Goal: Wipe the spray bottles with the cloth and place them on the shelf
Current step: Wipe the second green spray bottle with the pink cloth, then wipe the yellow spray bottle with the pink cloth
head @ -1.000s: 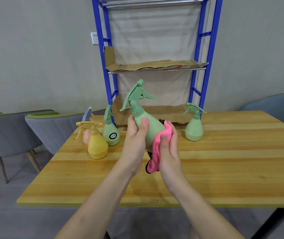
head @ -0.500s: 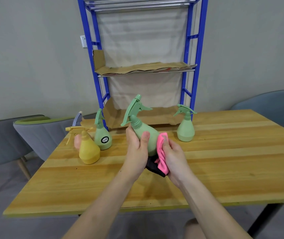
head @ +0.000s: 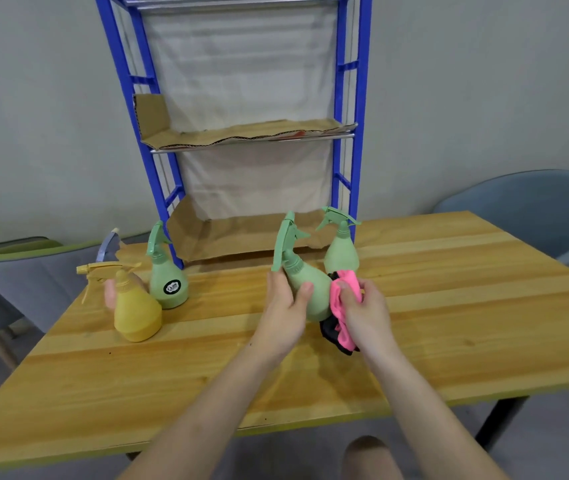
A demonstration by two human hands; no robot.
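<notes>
Spray bottle [head: 319, 299], pale green, just right of frame centre over the desk [head: 449, 323], tilted, trigger head leaning up and left. Bottom hidden by hand and cloth, so contact with the desk cannot be told. Clasped round the body by the left grip [head: 285, 310], thumb laid across the front. Pink cloth [head: 337, 306] pressed to the bottle's right side, bunched in the right grip [head: 366, 313], fingers curled over it, a dark part of the cloth hanging below.

Second green bottle [head: 341, 258] upright on the desk just behind the held one, near the right post of the blue shelf [head: 361, 98]. Left of centre, labelled green bottle [head: 167, 282] upright, yellow bottle [head: 136, 313] just in front and to its left, something pink partly hidden behind the yellow one. Shelf at the desk's far edge, upper middle of frame, levels lined with cardboard [head: 241, 133]. Grey chair [head: 34, 271] at left edge, blue-grey chair [head: 535, 202] at right.
</notes>
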